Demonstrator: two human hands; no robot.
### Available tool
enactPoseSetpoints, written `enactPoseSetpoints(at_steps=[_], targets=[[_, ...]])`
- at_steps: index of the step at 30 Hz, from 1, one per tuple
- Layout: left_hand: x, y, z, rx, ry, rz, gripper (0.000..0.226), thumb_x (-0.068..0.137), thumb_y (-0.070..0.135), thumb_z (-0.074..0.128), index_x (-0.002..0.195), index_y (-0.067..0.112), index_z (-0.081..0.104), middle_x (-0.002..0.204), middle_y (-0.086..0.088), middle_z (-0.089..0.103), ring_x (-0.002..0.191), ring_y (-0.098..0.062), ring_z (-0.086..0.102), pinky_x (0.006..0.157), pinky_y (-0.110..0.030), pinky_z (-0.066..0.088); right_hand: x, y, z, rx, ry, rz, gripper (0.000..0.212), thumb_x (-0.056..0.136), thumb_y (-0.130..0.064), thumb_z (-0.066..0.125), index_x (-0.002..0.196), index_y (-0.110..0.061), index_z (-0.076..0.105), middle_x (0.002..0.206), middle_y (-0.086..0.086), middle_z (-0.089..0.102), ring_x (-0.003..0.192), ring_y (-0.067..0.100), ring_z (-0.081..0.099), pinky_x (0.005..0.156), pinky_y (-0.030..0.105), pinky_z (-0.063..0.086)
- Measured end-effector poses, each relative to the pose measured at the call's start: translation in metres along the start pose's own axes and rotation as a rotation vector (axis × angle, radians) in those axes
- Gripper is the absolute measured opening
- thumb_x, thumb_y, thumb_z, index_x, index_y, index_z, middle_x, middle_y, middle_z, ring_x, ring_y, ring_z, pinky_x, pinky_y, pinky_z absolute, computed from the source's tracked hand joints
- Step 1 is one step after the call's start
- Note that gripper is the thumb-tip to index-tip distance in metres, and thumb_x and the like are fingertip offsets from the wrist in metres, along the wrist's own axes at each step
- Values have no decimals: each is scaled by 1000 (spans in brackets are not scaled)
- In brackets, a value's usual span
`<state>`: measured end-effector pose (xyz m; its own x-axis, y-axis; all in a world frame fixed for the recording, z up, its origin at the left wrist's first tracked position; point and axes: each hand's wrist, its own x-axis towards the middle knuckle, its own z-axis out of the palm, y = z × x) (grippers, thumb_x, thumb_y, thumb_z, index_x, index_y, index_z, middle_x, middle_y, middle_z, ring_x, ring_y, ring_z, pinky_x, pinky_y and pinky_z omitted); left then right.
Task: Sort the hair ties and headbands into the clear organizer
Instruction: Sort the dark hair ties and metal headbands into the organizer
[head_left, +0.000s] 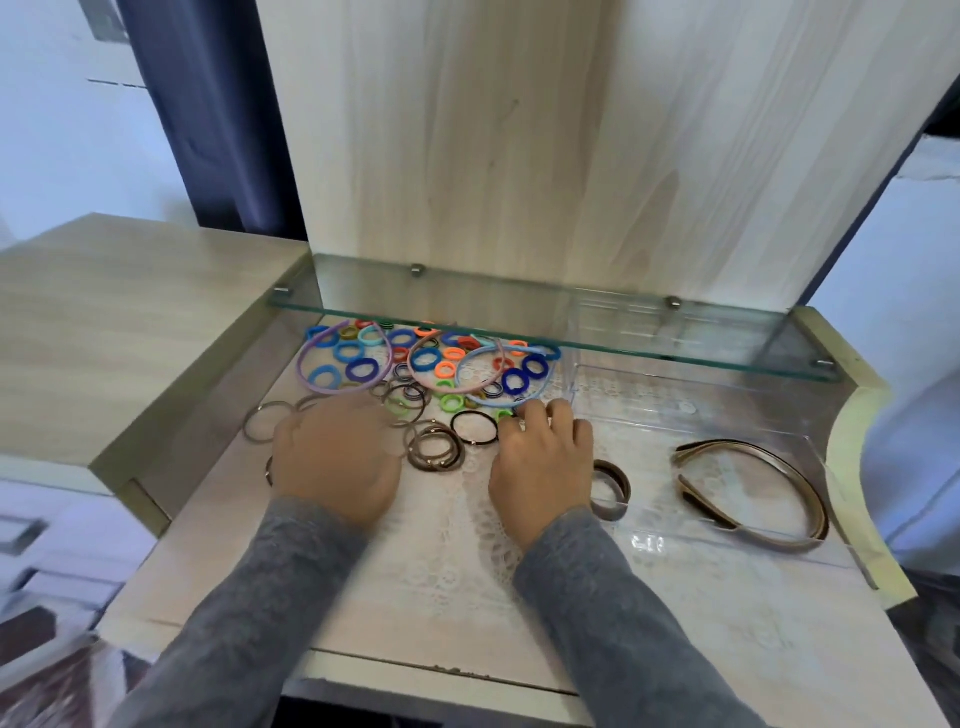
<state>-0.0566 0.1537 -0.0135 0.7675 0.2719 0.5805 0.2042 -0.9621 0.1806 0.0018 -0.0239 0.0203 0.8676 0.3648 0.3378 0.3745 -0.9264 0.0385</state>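
So the colourful hair ties (426, 359) are in a loose pile at upper centre of the lace-covered worktop (441, 571), partly tucked under a glass shelf (519, 332). A purple headband (300, 366) and a light blue headband (514, 401) lie looped over them. Nearer the hands are some thin brown hair ties (434, 449) and one black hair tie (475, 427). The left hand (337, 457) sits palm down on the brown ones, but it's blurry, so I can't tell what its grip is doing. The right hand (540, 467) has its fingers curled, tips down by the blue headband's edge beside the black tie; I can't tell its grip either. The clear organizer (649, 410) is centre right with a brown headband (753, 447) lying in it, and a smaller brown band (621, 480) at its left wall.
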Motion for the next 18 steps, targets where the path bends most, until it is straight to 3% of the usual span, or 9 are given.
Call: enactPoseSetpoints(at_steps=[4, 8, 13, 15, 18], targets=[[-4, -12, -5, 29, -67, -32, 26, 64, 34, 56, 88, 31, 67, 100, 10, 64, 96, -19, 59, 85, -39, 32, 2, 7, -8, -142, -169, -17, 25, 84, -16, 48, 104, -18, 62, 114, 8, 48, 111, 32, 35, 88, 43, 31], [-7, -18, -6, -5, -110, -35, 26, 70, 44, 45, 82, 36, 67, 97, 17, 62, 95, -15, 59, 86, -38, 30, 6, 7, -10, -214, -225, -43, 23, 84, -19, 53, 105, -23, 60, 113, 4, 47, 112, 30, 31, 90, 43, 29], [-9, -18, -5, -15, -141, 12, 30, 74, 55, 46, 85, 38, 68, 98, 18, 63, 98, -14, 58, 87, -37, 28, 4, 5, -8, -185, -171, -75, 30, 84, -10, 48, 110, -20, 59, 113, 4, 50, 115, 32, 31, 93, 46, 29], [-8, -17, -4, -19, -142, 27, 29, 74, 55, 47, 86, 38, 68, 98, 18, 62, 97, -14, 58, 86, -37, 28, 0, 1, -4, -146, -120, -89, 29, 81, -7, 49, 106, -16, 61, 110, 6, 53, 111, 33, 35, 90, 46, 30], [-8, -16, -3, -24, -134, 45, 26, 74, 54, 49, 83, 37, 68, 96, 18, 62, 95, -14, 58, 85, -36, 28, -3, -6, 9, -65, -15, -84, 12, 67, -10, 69, 77, -16, 67, 85, 4, 60, 90, 32, 46, 73, 42, 35]])
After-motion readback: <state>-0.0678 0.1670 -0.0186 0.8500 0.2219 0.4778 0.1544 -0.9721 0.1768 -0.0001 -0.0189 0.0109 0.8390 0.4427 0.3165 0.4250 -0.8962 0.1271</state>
